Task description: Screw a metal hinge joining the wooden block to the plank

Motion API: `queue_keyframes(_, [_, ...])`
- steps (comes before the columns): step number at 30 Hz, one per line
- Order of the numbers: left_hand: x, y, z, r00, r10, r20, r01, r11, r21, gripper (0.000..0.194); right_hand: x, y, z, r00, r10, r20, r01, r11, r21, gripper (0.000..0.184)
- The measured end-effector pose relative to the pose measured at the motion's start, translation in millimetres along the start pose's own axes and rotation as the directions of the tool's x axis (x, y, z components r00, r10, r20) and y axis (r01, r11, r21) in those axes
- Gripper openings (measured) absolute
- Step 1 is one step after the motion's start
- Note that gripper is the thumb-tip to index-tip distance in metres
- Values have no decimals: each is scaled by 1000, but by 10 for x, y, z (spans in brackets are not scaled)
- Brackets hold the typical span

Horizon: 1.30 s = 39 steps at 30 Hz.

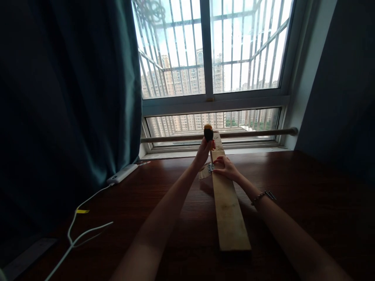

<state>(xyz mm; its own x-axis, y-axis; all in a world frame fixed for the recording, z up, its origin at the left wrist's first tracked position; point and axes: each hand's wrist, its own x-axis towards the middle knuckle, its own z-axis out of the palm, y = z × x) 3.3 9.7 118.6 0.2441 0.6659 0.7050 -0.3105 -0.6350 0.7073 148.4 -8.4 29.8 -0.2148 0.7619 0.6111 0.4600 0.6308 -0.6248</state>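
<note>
My left hand [202, 153] is closed round the black and orange handle of what looks like a screwdriver [208, 133], held upright; its shaft is mostly hidden behind the fingers. Below it a small metal hinge [211, 167] sits at the left edge of a long pale wooden board [230, 210]. My right hand [227, 168] rests on the board with bent fingers, index finger and thumb pinching at the hinge. A rough-edged piece of wood [205, 171] lies on the hinge's left side.
Beside my right wrist, a few screws [271, 195] lie on the dark wooden tabletop [275, 171]. To the left are a white power strip [122, 174] and white cables [70, 230]. A teal curtain [123, 97] hangs there. Behind the board, a rail [252, 133] crosses the barred window.
</note>
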Motion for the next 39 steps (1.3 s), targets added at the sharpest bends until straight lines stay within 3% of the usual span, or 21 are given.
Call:
queue_keyframes(5, [17,18,116,998,-59,2,59,997,54,47,0,0,-13,1000,4,11,-4,1000,-8,50])
queue_keyframes(9, [56,48,154,994,-106,11,106,994,-13,40,3,17,-12,1000,7,17,-7,1000,-23,51])
queue_keyframes(16, [7,-13,-42,994,-99,-40,98,994,-44,28,-1,17,-13,1000,-3,26,3,1000,1,51])
queue_keyframes(22, [8,82,-153,992,-122,19,121,992,33,28,-8,2,-15,1000,-17,17,18,1000,-19,50])
queue_keyframes(27, [-11,85,-156,996,-47,71,43,997,59,32,-8,-7,-18,1000,-19,16,20,999,-50,49])
queue_keyframes(33, [-126,-38,-67,999,41,28,-46,975,217,31,-1,9,-20,1000,-13,19,14,999,-49,50])
queue_keyframes(36, [-106,-74,-21,999,29,16,-32,961,274,35,-2,25,-13,1000,-12,13,13,999,-34,51])
queue_keyframes(39, [-27,-107,9,999,-4,-47,14,975,224,41,-2,26,-9,1000,-15,9,15,999,-32,50])
